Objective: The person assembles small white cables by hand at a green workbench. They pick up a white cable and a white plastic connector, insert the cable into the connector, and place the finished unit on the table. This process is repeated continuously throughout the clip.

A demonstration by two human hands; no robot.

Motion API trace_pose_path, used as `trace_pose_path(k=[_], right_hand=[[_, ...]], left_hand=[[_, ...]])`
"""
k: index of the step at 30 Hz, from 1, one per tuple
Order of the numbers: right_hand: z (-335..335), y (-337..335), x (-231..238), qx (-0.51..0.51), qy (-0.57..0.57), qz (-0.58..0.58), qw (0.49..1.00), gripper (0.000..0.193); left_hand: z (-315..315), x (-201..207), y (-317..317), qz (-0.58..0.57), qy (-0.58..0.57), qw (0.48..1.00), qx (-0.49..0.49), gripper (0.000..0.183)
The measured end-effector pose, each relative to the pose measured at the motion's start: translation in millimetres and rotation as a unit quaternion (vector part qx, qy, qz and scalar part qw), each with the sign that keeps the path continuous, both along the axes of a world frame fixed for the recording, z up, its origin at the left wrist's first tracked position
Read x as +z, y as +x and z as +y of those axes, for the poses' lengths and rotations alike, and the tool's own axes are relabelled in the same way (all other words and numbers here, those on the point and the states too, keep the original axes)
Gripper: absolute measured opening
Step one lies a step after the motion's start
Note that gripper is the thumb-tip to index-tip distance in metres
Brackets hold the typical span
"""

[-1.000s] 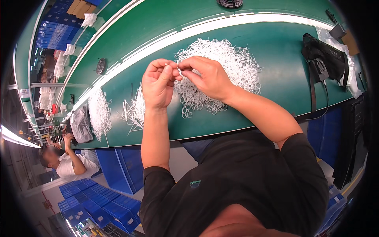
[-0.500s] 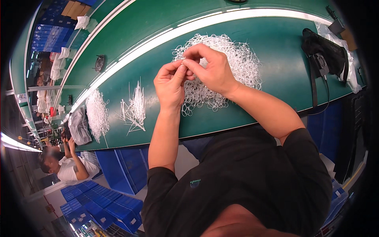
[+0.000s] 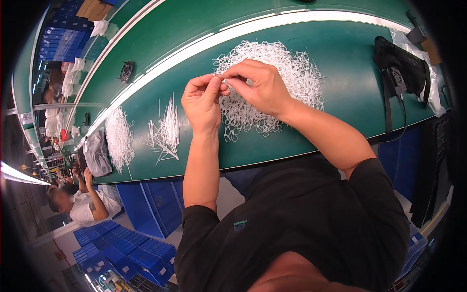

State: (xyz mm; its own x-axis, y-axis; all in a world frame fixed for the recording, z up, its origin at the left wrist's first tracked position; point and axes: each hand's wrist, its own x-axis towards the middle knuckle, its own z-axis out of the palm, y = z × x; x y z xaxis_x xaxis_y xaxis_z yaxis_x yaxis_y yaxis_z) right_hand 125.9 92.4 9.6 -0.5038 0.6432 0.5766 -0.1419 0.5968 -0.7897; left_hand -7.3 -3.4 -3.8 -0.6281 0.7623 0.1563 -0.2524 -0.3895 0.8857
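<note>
My left hand point(image 3: 202, 103) and my right hand point(image 3: 260, 88) meet above the green table, thumbs and fingers closed in a pinch. Between their fingertips a small white bit of a cable tie point(image 3: 217, 75) shows; the fingers hide most of it. Under and behind my hands spreads a big heap of white cable ties bent into loops point(image 3: 292, 82). To the left of my left hand lies a loose bunch of straight white cable ties point(image 3: 169, 129). Farther left is a denser pile of white cable ties point(image 3: 118, 138).
A grey plastic bag point(image 3: 97, 155) lies at the table's left end, beside a co-worker in a white shirt point(image 3: 90, 209). At the right are a black bag point(image 3: 406, 68) and a small device with a cable point(image 3: 396, 80). Blue bins point(image 3: 131, 250) stand below the table.
Both hands have shifted slightly left, still pinched together. The right hand's fingers have straightened a little, and a small white bit now shows between the fingertips.
</note>
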Motion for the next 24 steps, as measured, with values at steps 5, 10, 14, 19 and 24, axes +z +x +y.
trace_pose_path(k=[5, 10, 14, 19, 24], right_hand=[[1, 1, 0, 0.009, 0.003, -0.008, 1.0, 0.007], [3, 4, 0, 0.011, -0.006, -0.021, 1.0, 0.01], [1, 2, 2, 0.018, -0.029, -0.043, 0.999, 0.01], [1, 0, -1, 0.011, -0.032, -0.031, 0.999, 0.008], [8, 1, 0, -0.023, 0.035, -0.074, 0.996, 0.007]], left_hand=[[0, -3, -1, 0.017, -0.001, 1.0, -0.008, 0.012], [1, -4, 2, 0.104, -0.036, 0.994, 0.001, 0.011], [-2, -1, 4, 0.166, -0.068, 0.984, -0.003, 0.012], [-3, 3, 1, 0.213, -0.113, 0.971, -0.004, 0.011], [-23, 20, -42, 0.318, -0.211, 0.921, 0.082, 0.013]])
